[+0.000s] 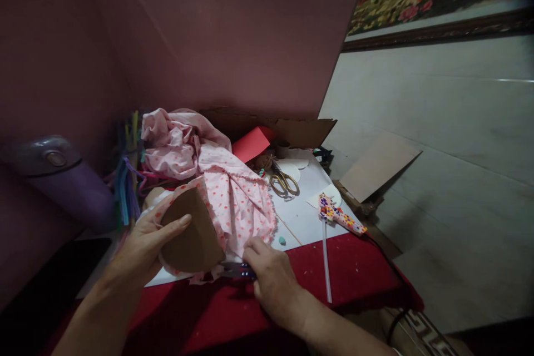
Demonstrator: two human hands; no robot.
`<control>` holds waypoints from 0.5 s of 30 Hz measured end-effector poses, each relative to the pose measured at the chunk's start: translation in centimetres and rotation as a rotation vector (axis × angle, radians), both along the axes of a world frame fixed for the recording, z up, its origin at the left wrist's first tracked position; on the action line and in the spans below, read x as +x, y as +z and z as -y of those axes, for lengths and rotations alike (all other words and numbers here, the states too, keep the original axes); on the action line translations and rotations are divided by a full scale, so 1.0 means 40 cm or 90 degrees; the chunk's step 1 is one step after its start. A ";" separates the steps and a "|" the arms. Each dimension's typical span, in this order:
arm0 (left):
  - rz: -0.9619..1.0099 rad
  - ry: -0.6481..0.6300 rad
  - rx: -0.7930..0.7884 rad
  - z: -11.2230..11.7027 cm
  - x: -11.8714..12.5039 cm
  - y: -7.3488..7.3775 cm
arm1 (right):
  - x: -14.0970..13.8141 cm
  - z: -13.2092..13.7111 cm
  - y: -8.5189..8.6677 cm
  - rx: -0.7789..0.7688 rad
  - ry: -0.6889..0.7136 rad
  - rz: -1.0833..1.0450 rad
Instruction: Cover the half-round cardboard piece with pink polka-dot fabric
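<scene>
My left hand (156,236) grips a rounded piece of brown cardboard (194,233), thumb across its face. Pink dotted fabric (246,200) shows around the cardboard's edge and spreads behind it in a crumpled heap. Closed around the dark handles of a pair of scissors (238,270), my right hand (273,275) sits low on the right of the cardboard. The blades point left at the cardboard's lower corner, by the fabric edge. Fabric scraps (206,276) hang or lie below that corner; I cannot tell which.
Gold-handled scissors (284,183) lie on a white sheet (298,222) near red paper (251,144). A flowered glue gun (340,214) with a clear stick (326,267) rests at the right. Pipe cleaners (127,183) and a purple bottle (70,186) stand left. A red cloth (354,267) covers the table.
</scene>
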State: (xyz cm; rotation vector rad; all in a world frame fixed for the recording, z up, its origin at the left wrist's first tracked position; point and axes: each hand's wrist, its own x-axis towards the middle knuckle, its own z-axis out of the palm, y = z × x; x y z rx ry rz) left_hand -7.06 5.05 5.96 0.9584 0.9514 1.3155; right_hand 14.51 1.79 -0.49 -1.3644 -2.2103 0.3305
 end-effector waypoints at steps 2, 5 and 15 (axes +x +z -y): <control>-0.006 0.008 0.008 -0.004 -0.005 -0.002 | 0.002 -0.020 0.004 0.012 -0.052 -0.020; -0.001 -0.004 0.008 -0.006 -0.010 -0.002 | 0.026 -0.054 0.035 0.034 -0.123 -0.063; 0.047 -0.026 -0.027 -0.005 -0.001 -0.013 | 0.373 -0.059 0.122 0.139 -0.442 -0.064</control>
